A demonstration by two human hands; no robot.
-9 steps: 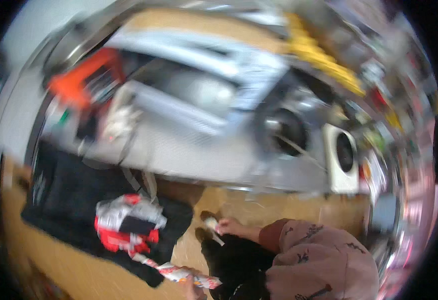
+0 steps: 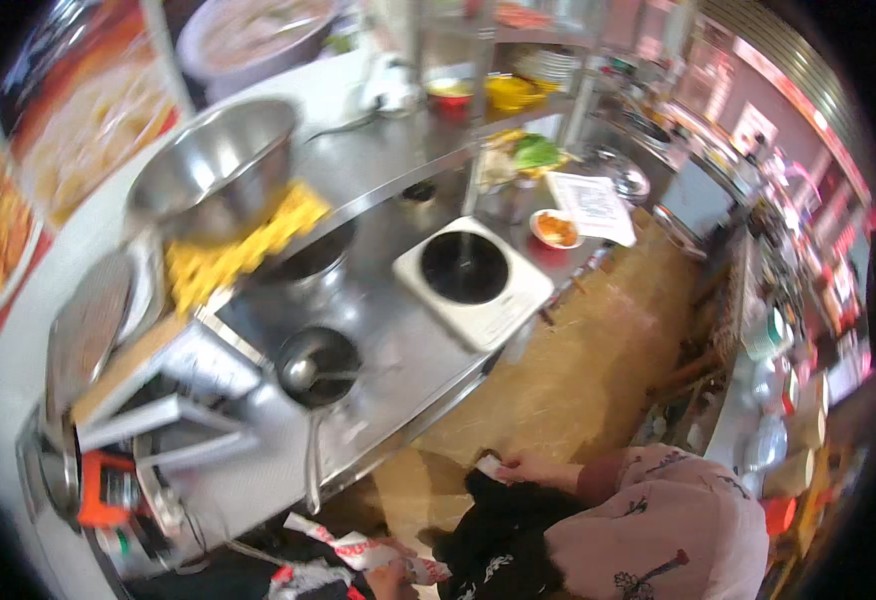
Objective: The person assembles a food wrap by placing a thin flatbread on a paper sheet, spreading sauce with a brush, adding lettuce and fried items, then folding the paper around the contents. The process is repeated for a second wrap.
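Note:
My left hand [image 2: 388, 581], at the lower edge, is closed round a white plastic wrapper with red print [image 2: 358, 548], long and crumpled. Beside it lies more crumpled red-and-white packaging [image 2: 308, 580] on something black [image 2: 228, 572], mostly cut off by the picture's edge. My right hand [image 2: 532, 468] is held out over the floor in front of my dark apron [image 2: 503, 525]. Its fingers pinch a small white piece [image 2: 492, 466], too small to name. Both hands are below the front edge of the steel counter [image 2: 388, 400].
On the counter are a black pan with a ladle [image 2: 320, 368], a cream hot plate [image 2: 488, 285], a red-and-white bowl of orange food [image 2: 556, 231] and an orange device [image 2: 108, 488]. A large steel bowl [image 2: 218, 175] stands behind. Shelves with jars [image 2: 766, 445] line the right.
My view has swung right along the counter, so the hot plate and the aisle show more fully. The black thing has slid toward the lower edge. Both hands keep their hold.

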